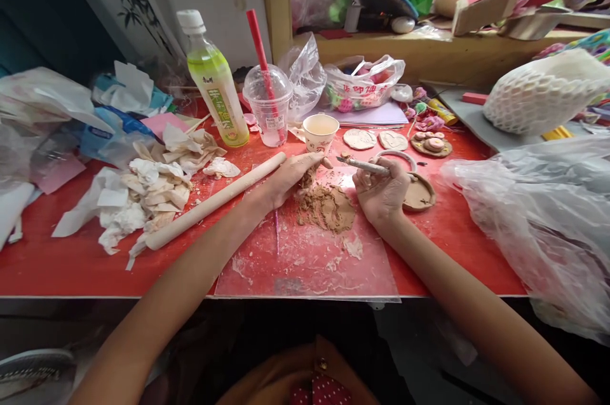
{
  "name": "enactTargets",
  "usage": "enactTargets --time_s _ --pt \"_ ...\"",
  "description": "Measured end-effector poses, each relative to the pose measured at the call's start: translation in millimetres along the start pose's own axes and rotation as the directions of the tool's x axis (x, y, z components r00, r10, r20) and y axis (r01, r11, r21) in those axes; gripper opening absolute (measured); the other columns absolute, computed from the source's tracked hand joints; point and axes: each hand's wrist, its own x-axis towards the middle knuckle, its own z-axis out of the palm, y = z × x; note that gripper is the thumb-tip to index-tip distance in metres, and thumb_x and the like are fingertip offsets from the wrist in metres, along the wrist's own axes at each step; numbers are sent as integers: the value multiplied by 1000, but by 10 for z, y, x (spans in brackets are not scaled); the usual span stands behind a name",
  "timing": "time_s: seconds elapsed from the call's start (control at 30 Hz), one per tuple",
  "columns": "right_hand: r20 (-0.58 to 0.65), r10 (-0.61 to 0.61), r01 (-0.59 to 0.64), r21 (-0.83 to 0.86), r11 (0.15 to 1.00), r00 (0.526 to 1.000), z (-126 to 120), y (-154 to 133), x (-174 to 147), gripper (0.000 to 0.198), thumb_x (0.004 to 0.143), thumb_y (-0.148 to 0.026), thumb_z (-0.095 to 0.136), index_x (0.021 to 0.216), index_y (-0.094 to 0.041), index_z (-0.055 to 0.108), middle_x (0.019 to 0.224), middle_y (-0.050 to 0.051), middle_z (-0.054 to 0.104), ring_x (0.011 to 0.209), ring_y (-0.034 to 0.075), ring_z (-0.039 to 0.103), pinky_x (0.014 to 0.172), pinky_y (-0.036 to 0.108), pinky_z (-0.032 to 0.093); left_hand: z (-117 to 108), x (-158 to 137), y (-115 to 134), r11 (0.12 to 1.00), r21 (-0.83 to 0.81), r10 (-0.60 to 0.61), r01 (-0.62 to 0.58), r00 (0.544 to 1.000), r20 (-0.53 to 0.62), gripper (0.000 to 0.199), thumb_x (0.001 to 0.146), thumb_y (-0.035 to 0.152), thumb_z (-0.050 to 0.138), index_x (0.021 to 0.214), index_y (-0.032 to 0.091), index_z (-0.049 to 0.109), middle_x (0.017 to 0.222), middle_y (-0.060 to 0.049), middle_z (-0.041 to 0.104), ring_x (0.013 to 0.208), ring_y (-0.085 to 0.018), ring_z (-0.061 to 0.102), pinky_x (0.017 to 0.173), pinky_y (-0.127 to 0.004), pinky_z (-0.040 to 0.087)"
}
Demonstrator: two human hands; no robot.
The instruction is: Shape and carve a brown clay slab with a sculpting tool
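Observation:
My left hand (296, 175) is curled over a piece of brown clay (309, 177), its fingertips close to the paper cup (320, 131); the palm side is hidden. In my right hand (385, 192) is a thin brush-like tool (365, 165), gripped between thumb and fingers, its dark tip pointing left towards the left hand. A rough, flattened mass of brown clay (328, 209) lies between the hands on a clear plastic sheet (305, 274). Beside the right wrist rests a round clay dish (420, 194), partly hidden, with a pale ring (405, 157) behind it.
A wooden rolling pin (214, 205) lies left of the sheet, near crumpled tissues (147, 185). Behind stand a drink bottle (214, 84) and a plastic cup with a red straw (269, 103). Flat clay pieces (359, 138) sit at the back; a plastic bag (528, 195) overhangs the right edge.

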Motion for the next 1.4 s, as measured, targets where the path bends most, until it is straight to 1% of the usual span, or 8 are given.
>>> enactTargets --time_s 0.1,0.2,0.37,0.63,0.83,1.03,1.2,1.4 --pt "-5 6 -6 5 1000 1000 -6 -6 13 16 69 -23 50 56 -21 40 46 -7 43 37 5 33 38 20 32 -16 -20 32 932 -315 -152 177 983 101 40 86 53 36 90 20 58 51 4 38 37 -5 29 37 -21 20" --pt "-7 12 -12 11 1000 1000 -12 -10 25 14 69 -23 49 57 -21 42 46 -6 44 37 5 33 38 20 31 1 -19 38 805 -535 -240 258 965 105 36 85 51 41 78 19 55 55 2 45 40 -5 37 35 -19 17" --pt "-3 27 -27 27 999 1000 -10 -19 28 14 68 -21 49 55 -20 44 45 -6 44 38 5 33 38 20 31 66 -19 47 664 -672 -341 328 933 120 27 83 41 53 72 17 54 67 -2 59 55 -7 54 35 -16 28" --pt "12 50 -51 45 998 999 -8 -36 31 15 67 -20 50 55 -20 42 43 -7 42 38 6 32 37 20 30 136 -71 51 694 -684 -202 226 972 116 4 79 11 58 76 12 55 78 -4 64 56 -3 51 39 -11 33" --pt "18 58 -59 44 997 998 -16 -42 42 15 66 -21 52 54 -20 42 44 -7 41 38 6 34 37 20 30 103 -80 83 683 -666 -271 302 950 153 8 85 18 50 89 16 57 65 0 59 45 -4 48 34 -13 26" --pt "31 54 -56 45 997 998 -9 -51 38 15 65 -20 52 54 -20 42 44 -7 42 38 5 33 39 21 30 76 -70 82 681 -638 -314 359 931 189 33 80 48 56 82 15 60 57 0 50 44 -10 54 32 -16 32" --pt "39 55 -57 42 997 998 -12 -55 37 16 66 -20 51 53 -20 41 44 -7 41 37 5 33 39 21 29 89 -49 13 677 -676 -292 292 949 118 19 77 26 64 66 13 55 54 2 47 36 -2 41 28 -11 20" --pt "42 51 -53 36 998 998 -8 -60 33 19 65 -20 53 53 -20 38 44 -8 40 38 6 32 39 21 29 81 -58 25 670 -690 -278 275 954 111 5 79 14 62 82 12 60 54 5 43 34 1 32 29 -9 11"
